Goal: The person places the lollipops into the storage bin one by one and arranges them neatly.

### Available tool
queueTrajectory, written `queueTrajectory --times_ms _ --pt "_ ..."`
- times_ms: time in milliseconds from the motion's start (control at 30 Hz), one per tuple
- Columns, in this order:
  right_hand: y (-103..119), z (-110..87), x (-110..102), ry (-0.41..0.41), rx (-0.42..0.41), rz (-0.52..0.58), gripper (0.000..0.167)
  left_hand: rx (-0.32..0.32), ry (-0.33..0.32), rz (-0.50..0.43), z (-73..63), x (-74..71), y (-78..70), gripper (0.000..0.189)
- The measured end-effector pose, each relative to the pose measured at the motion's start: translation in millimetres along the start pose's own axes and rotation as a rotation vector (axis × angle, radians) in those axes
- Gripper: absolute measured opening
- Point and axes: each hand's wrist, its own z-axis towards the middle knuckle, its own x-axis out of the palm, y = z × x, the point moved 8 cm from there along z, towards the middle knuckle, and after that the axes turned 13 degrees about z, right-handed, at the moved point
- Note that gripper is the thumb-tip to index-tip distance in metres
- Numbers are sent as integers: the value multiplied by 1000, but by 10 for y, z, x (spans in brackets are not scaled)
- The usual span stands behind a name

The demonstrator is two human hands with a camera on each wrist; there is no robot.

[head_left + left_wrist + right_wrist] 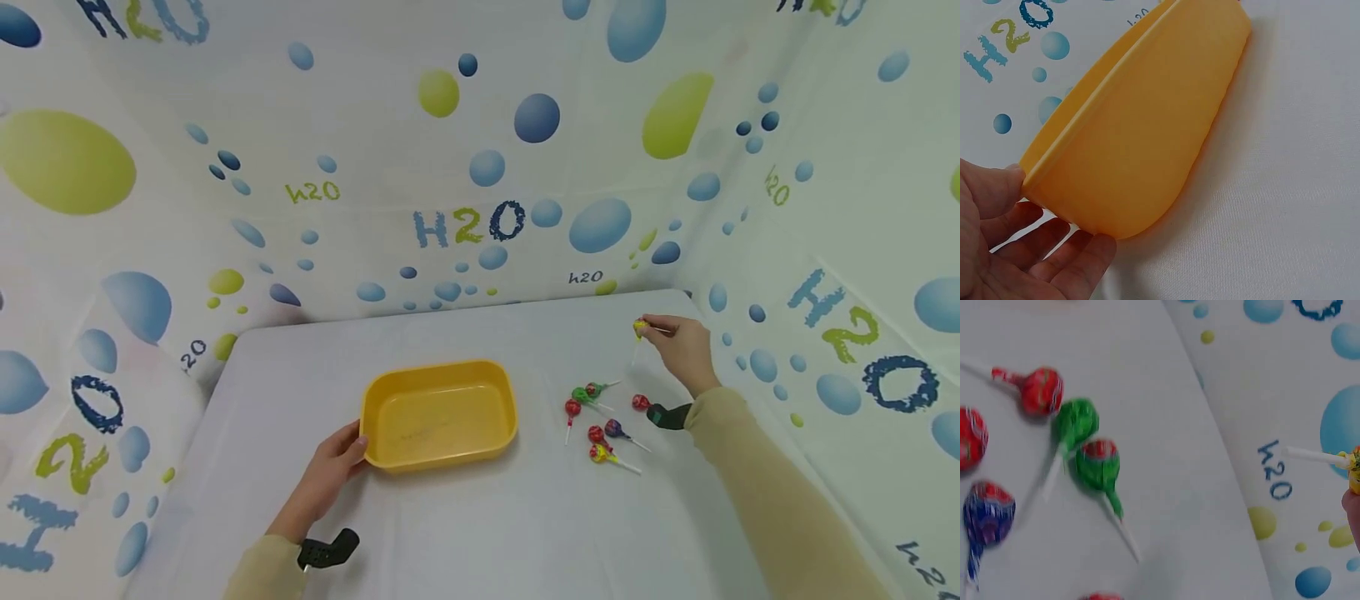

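Note:
My left hand (330,473) grips the near left end of a yellow plastic tray (438,457), thumb on the rim and fingers against the outer wall; the left wrist view shows the tray's side (1141,131). Up at the right, my right hand (684,348) pinches a yellow-wrapped lollipop (641,327) by its head, the white stick pointing down, above the table. Below it lie several lollipops: a green one (580,395), a red-and-green one (1098,464), a purple one (613,428), a yellow-and-red one (597,452) and red ones (573,407).
A white cloth covers the table (465,533). Behind it and on both sides hangs a white curtain (375,125) with blue and green dots and H2O lettering. A red lollipop (641,402) lies beside the right wrist's black camera strap (670,416).

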Motion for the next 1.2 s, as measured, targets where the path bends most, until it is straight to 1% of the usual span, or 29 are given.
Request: queueTrajectory --times_ms 100,300,467,567,767,900,1067,1200 --pt "164 2 225 19 29 89 34 1 -7 2 -22 -33 2 57" --pt "534 -4 783 102 43 176 33 17 -20 -11 -20 -64 -22 54" --pt "839 -33 1324 188 41 227 30 32 -19 -25 12 -67 -36 54" --pt "994 -52 1690 258 24 235 27 29 -28 -34 20 -85 -29 53" --pt "1241 -160 2394 412 -4 218 20 21 -39 -36 25 -118 -28 53" --pt "1428 -269 2810 527 -18 196 16 28 -47 -60 7 -120 -43 52" --pt "1575 -365 3307 672 -51 73 12 12 -66 -67 -12 -108 -28 52" --pt "1645 -437 3594 766 -83 -46 10 15 -68 -80 -25 -78 -13 52"
